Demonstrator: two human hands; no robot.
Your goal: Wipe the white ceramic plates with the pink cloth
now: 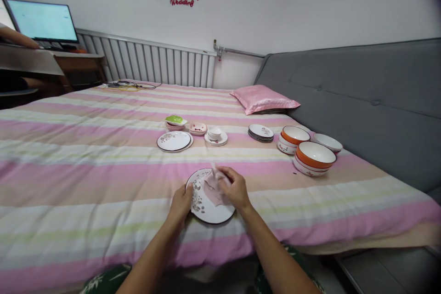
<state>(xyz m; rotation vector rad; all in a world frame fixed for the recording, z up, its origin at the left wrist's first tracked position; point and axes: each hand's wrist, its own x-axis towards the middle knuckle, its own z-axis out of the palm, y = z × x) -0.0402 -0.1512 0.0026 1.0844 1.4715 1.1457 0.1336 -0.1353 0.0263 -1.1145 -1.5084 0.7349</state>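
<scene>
A white plate [214, 215] with a dark rim and grey-brown flower print is held just above the near edge of the bed. My left hand [181, 203] grips its left rim, fingers mostly hidden underneath. Bunched in my right hand [234, 187] is a pale pink cloth [212, 189], pressed on the upper right part of the plate's face. Part of the flower print shows left of the cloth; the rest of the face on the right is covered by cloth and hand.
Beyond lie flat plates [174, 141], small dishes [175, 121], small bowls on plates [214, 133] and a plate stack [261, 132]. Orange-and-white bowls [315, 156] stand right, near the grey headboard [351, 101]. A pink pillow [264, 98] and cables [132, 85] lie farther back. Someone's arm [19, 37] shows at a desk.
</scene>
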